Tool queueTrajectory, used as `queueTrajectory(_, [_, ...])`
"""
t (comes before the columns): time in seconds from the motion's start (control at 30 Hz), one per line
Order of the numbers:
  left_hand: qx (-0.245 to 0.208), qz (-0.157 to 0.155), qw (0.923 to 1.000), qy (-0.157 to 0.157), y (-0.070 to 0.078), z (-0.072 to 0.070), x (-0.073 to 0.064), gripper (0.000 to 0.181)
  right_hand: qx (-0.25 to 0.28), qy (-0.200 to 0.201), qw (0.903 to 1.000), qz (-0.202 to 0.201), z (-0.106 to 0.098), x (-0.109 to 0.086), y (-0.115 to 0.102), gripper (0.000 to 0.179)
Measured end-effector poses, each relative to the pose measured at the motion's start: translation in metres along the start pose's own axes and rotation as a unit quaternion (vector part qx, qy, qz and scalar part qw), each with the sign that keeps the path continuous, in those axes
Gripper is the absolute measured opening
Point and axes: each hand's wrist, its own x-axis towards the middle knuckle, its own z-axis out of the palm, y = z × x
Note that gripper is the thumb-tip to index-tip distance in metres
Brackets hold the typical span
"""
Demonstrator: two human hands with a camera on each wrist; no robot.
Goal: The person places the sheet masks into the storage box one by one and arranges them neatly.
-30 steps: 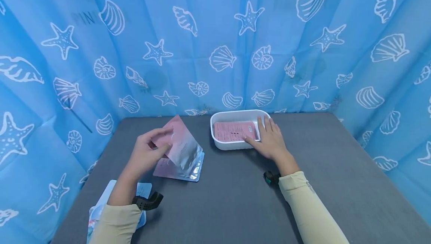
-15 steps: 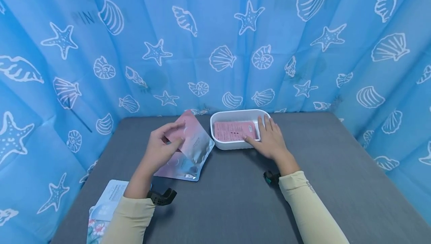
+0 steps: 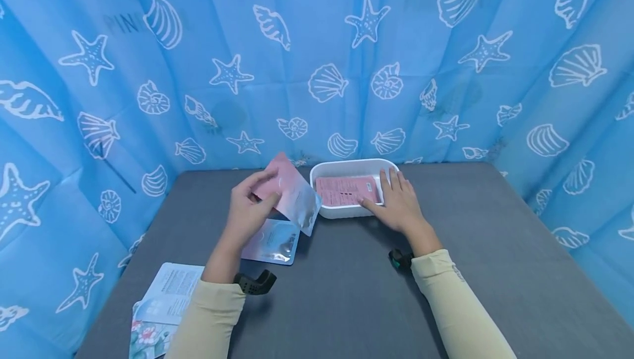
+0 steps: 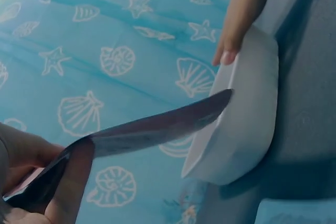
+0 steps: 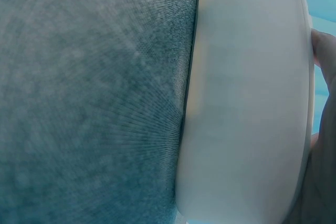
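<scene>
My left hand [image 3: 250, 205] pinches a pink-to-silver face mask packet [image 3: 292, 191] between thumb and fingers. The packet is held up at a slant, its far corner overlapping the left end of the white tub [image 3: 346, 211]. In the left wrist view the packet [image 4: 163, 127] shows nearly edge-on beside the tub. Below it, a similar packet [image 3: 272, 242] lies on the table. Inside the tub rests a pink packet [image 3: 342, 191] with printed text. My right hand [image 3: 398, 202] lies spread over the tub's right end, thumb at the front rim, fingers towards the back.
At the lower left, pale blue and white printed packets [image 3: 165, 298], one with a flower picture, lie partly behind the left sleeve. The grey tabletop [image 3: 342, 293] runs back to a blue shell-patterned curtain [image 3: 297, 72].
My left hand has moved right with the packet, uncovering more of the one on the table and bringing the held packet to the tub's left end. The right hand stays put.
</scene>
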Motion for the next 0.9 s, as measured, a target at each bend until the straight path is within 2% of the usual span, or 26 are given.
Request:
queueTrajectory(0.13, [-0.021, -0.016, 0.9994, 0.02, -0.004, 0.011, 0.006, 0.046, 0.0, 0.0, 1.0, 0.002, 0.0, -0.001, 0.0, 0.104])
queueTrajectory(0.3, [-0.043, -0.047, 0.9977, 0.023, -0.009, 0.021, 0.009, 0.047, -0.002, -0.001, 1.0, 0.001, 0.0, -0.002, -0.001, 0.103])
queueTrajectory(0.5, [-0.053, -0.051, 0.997, 0.025, -0.012, 0.026, 0.009, 0.047, 0.0, 0.002, 1.0, -0.003, 0.0, 0.001, -0.002, 0.103])
queueTrajectory(0.67, [-0.048, -0.069, 0.9961, 0.025, -0.014, 0.028, 0.008, 0.049, -0.001, -0.003, 1.0, 0.001, 0.001, 0.003, -0.001, 0.104])
queueTrajectory(0.9, [-0.045, -0.067, 0.9966, 0.018, -0.015, 0.033, 0.009, 0.049, -0.008, -0.006, 0.9999, 0.005, 0.001, 0.003, -0.001, 0.104])
